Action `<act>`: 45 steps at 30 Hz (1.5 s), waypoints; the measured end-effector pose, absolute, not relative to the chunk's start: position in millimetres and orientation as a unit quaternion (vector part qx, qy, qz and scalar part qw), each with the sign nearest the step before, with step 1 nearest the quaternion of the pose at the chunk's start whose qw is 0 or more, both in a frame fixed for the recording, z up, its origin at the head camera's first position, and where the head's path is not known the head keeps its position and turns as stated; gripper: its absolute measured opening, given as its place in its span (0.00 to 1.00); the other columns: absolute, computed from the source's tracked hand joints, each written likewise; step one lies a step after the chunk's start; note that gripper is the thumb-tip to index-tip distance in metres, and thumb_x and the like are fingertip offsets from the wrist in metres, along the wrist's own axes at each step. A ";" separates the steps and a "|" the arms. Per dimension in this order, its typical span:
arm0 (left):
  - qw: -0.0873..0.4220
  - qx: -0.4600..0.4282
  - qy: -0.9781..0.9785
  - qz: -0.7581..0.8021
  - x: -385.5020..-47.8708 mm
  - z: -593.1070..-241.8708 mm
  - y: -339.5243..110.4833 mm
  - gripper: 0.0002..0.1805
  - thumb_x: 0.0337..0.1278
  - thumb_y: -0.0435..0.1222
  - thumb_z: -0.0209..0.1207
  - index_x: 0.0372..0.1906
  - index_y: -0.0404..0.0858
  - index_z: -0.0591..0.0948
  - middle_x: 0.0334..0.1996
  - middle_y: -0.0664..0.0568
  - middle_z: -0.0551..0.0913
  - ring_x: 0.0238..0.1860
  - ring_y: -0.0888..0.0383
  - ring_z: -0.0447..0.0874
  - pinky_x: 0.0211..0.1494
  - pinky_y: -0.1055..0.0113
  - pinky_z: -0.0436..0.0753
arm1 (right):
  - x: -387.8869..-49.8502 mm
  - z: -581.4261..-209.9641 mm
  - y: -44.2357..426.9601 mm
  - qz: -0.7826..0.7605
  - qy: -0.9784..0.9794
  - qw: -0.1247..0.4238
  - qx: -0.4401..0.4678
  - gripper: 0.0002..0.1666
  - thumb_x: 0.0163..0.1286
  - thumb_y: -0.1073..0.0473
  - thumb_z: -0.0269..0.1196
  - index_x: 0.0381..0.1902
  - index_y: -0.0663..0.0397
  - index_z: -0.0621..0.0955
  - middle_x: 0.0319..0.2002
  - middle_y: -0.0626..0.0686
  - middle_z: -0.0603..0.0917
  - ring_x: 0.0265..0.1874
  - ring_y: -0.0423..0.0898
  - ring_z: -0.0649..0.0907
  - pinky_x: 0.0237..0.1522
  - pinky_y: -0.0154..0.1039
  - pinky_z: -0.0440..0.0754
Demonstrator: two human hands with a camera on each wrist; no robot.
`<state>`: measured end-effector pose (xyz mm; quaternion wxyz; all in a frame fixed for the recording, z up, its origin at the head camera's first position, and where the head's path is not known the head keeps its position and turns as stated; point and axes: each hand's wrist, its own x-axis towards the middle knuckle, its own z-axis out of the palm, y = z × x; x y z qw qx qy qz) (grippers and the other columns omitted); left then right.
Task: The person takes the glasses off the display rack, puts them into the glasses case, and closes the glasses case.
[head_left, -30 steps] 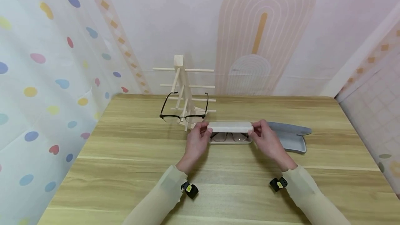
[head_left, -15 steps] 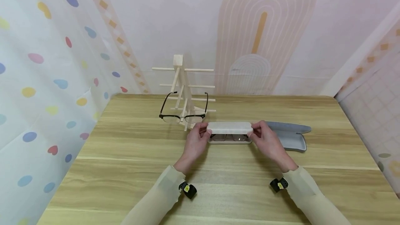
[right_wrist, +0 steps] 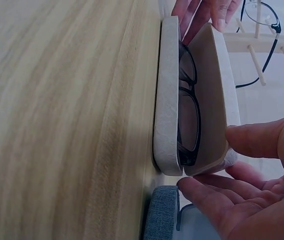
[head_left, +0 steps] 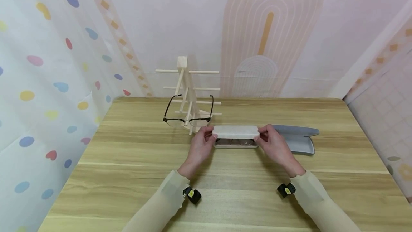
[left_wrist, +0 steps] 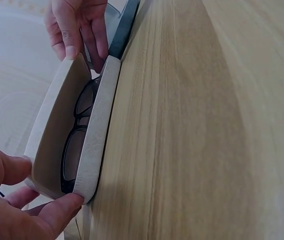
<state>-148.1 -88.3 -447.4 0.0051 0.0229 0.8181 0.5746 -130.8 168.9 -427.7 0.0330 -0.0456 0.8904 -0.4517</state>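
A white glasses case [head_left: 235, 131] lies on the table with its lid partly lowered. Inside it sits a pair of black-framed glasses [right_wrist: 198, 120], lenses facing the gap. My left hand [head_left: 199, 149] holds the left end of the case, thumb at the lid's edge and fingers low by the base. At the opposite end my right hand [head_left: 277, 149] grips in the same way, its thumb [right_wrist: 254, 139] on the lid's edge. Both wrist views show the lid still apart from the base along the front.
A grey glasses case [head_left: 299, 144] lies open just right of my right hand. Behind my left hand stands a wooden peg rack [head_left: 186, 78] bearing black half-rim glasses [head_left: 175, 119]. A patterned curtain [head_left: 180, 17] hangs behind the wooden table [head_left: 128, 174].
The white case's lid has come down a little, narrowing the gap and covering more of the glasses. Both hands have kept their places at the case ends.
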 end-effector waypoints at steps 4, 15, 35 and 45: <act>0.000 0.025 0.820 0.572 -147.6 -447.6 -89.4 0.17 0.71 0.28 0.59 0.59 0.23 0.76 0.55 0.32 0.82 0.57 0.41 0.83 0.60 0.52 0.83 | -131.3 -427.8 168.1 -0.442 0.895 0.032 -0.046 0.17 0.78 0.61 0.61 0.57 0.66 0.74 0.55 0.66 0.83 0.57 0.61 0.82 0.58 0.57 0.79; 0.004 0.021 0.825 0.565 -146.7 -450.7 -90.2 0.16 0.71 0.28 0.60 0.58 0.24 0.77 0.55 0.33 0.82 0.58 0.41 0.82 0.61 0.52 0.82 | -130.0 -429.4 166.9 -0.433 0.900 0.035 -0.039 0.17 0.77 0.61 0.61 0.57 0.67 0.75 0.58 0.66 0.82 0.57 0.60 0.82 0.58 0.58 0.79; -0.008 0.027 0.820 0.571 -145.8 -455.4 -93.0 0.17 0.64 0.23 0.63 0.55 0.21 0.78 0.53 0.30 0.83 0.56 0.39 0.84 0.60 0.51 0.83 | -126.6 -429.7 165.5 -0.429 0.903 0.026 -0.028 0.16 0.74 0.62 0.66 0.54 0.63 0.77 0.53 0.65 0.84 0.55 0.60 0.83 0.57 0.57 0.80; -0.006 0.031 0.831 0.556 -146.4 -454.5 -92.7 0.16 0.62 0.23 0.65 0.54 0.22 0.79 0.54 0.31 0.83 0.56 0.39 0.84 0.60 0.53 0.83 | -125.4 -435.5 166.2 -0.423 0.905 0.020 -0.040 0.13 0.71 0.66 0.65 0.52 0.65 0.80 0.54 0.64 0.84 0.49 0.55 0.82 0.52 0.50 0.80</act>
